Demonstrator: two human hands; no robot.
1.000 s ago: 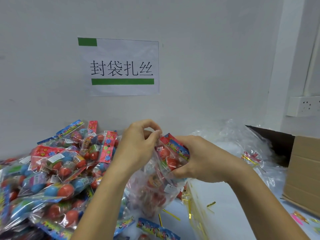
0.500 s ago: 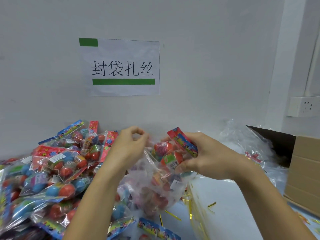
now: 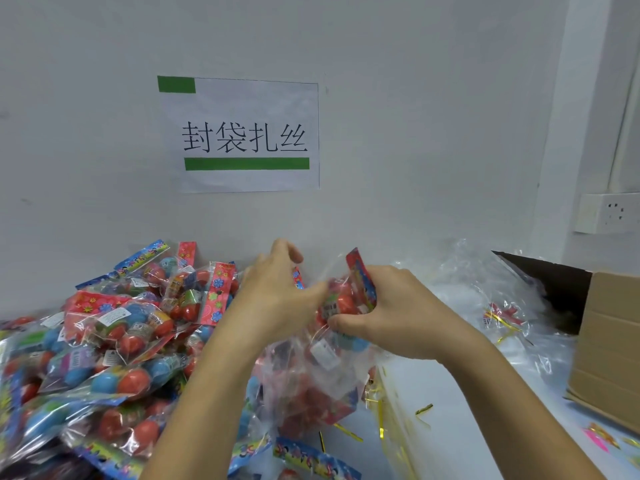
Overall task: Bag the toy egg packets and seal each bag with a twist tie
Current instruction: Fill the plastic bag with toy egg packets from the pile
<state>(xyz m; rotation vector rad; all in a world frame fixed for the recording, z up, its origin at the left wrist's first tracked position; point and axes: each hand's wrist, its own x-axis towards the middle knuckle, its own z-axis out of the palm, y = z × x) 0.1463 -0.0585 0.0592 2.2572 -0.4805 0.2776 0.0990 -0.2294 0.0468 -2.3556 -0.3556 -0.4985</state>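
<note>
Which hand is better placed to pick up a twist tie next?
Probably the left hand: it looks freer at the clear bag's mouth, while the right hand grips the packet. Yet the gold ties lie on the right.

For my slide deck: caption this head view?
Right hand pushes a toy egg packet into a clear bag.

A white worktable (image 3: 460, 410) stands against the far wall. A heap of toy egg packets (image 3: 104, 348) covers its left side, spilling toward the near edge. Loose gold twist ties (image 3: 381, 410) lie scattered near the centre. Crumpled clear plastic bags (image 3: 485, 292) pile up at the far right, beside an open cardboard box (image 3: 609, 341) at the right edge.
</note>
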